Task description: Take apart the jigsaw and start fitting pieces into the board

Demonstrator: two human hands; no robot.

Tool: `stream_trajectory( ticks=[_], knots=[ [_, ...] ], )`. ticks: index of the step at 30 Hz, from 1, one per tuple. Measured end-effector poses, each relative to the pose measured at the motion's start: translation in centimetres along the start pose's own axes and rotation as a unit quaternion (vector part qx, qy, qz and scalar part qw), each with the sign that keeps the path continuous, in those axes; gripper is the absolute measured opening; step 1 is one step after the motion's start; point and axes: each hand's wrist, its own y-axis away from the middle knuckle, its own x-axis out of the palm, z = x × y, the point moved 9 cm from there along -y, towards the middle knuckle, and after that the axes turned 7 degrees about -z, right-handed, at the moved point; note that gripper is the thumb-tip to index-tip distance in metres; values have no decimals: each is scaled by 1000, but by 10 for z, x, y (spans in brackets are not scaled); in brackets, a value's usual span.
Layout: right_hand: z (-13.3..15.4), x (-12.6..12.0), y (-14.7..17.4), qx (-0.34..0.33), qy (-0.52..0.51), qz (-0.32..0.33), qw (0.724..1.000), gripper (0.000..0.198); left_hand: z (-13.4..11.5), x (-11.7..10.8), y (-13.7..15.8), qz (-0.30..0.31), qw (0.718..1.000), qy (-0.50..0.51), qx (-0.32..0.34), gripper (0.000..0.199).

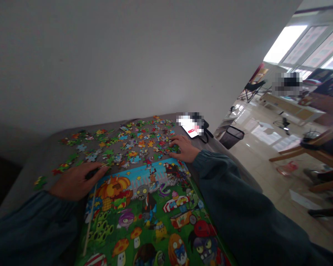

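A colourful cartoon puzzle board (152,199) lies in front of me, with zombies, mushrooms and a pumpkin in its picture. Beyond its far edge, many loose jigsaw pieces (135,159) are spread over the grey cloth. My left hand (79,180) is at the board's far left corner, thumb and fingers drawn together. Whatever sits at those fingertips is too small and dim to name. Past the far right corner, my right hand (184,148) rests with thumb and fingers apart, its fingertips at the right edge of the scattered pieces.
A lit phone (190,127) lies at the table's far right, beside a dark object with a strap (207,136). The grey wall (144,66) rises behind the table. To the right on the tiled floor stand a dark bin (231,137) and a wooden chair (302,151).
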Motion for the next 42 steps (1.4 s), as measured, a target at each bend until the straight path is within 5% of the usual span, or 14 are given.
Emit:
stream_trajectory(
  ticks=[8,26,34,42],
  knots=[
    [-32,-24,-5,85,20,-103,991,30,-5,-2,0,7,1000,7,0,54],
    [-25,-15,-6,60,29,-59,996,29,-11,-1,2,18,1000,7,12,56],
    [26,-7,1,-72,-11,12,997,25,-13,-2,1,2,1000,15,11,55],
    [6,5,-1,-16,13,23,1000,40,-8,1,1,12,1000,3,6,58]
  ],
)
